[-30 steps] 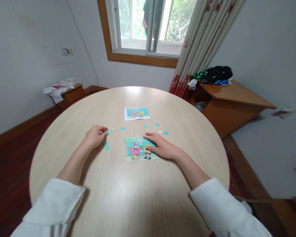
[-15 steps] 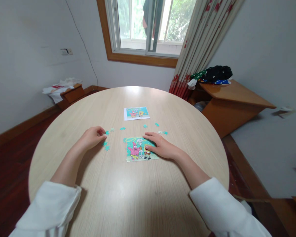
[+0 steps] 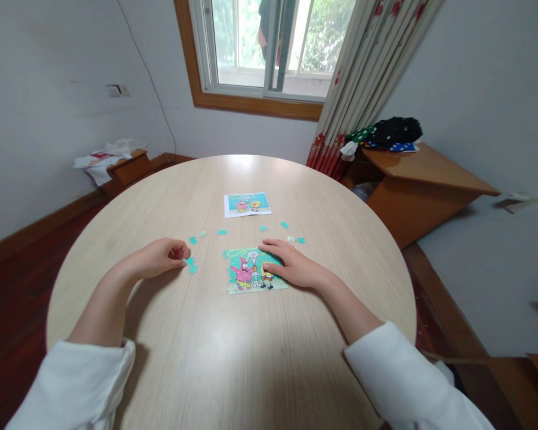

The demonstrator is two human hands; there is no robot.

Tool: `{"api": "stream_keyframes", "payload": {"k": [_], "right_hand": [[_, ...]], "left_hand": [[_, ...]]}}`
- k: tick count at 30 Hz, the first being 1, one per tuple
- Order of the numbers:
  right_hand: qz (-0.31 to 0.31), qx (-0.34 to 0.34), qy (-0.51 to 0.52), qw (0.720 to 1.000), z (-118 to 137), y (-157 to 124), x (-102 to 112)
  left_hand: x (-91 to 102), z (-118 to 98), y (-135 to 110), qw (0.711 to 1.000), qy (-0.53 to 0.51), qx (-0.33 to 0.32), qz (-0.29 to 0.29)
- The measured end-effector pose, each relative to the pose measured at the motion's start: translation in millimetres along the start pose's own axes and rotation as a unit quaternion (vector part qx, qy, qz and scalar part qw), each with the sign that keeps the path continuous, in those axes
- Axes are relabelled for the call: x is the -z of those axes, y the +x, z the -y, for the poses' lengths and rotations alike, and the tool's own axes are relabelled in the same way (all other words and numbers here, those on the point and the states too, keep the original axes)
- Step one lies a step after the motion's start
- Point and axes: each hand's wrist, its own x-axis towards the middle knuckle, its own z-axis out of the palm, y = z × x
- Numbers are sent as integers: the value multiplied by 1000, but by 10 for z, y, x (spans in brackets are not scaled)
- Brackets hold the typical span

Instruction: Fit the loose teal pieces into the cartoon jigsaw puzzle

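Note:
On the round table lies a partly assembled cartoon jigsaw puzzle (image 3: 242, 278), with a pink starfish and other figures on turquoise. My right hand (image 3: 296, 266) rests flat over its upper right part, fingers stretched out, hiding some of it. To the left of the puzzle, my left hand (image 3: 164, 258) has curled fingers, thumb and index tips at a small turquoise puzzle piece (image 3: 190, 261); the grip itself is partly hidden. Just below that piece lies another turquoise piece (image 3: 192, 269), and one more loose piece (image 3: 193, 240) sits above the hand.
Several loose pieces lie behind the puzzle, among them a turquoise one (image 3: 222, 232) and one at right (image 3: 300, 240). Farther back is a printed picture sheet (image 3: 247, 204) of the same scene. A wooden cabinet (image 3: 430, 170) with cloths stands beyond the table's right edge.
My left hand has moved a little toward me and left, from the upper loose piece to the one below it. My right hand stays on the puzzle.

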Motion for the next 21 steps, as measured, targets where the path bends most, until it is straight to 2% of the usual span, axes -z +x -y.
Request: {"api": "stream_keyframes", "payload": {"k": [6,16,21], "right_hand": [[-9,14,-1,1000,-27,1,-9],[-3,8,-4,1000,-6,-7,2],[3,7,-9,1000,-1,-2,9]], "left_hand": [[-16,-38,19,1000,9,1,-28],[-42,-121,-1,999,-23,-21,18],[-55,-102,22,1000,-24,-20,2]]}}
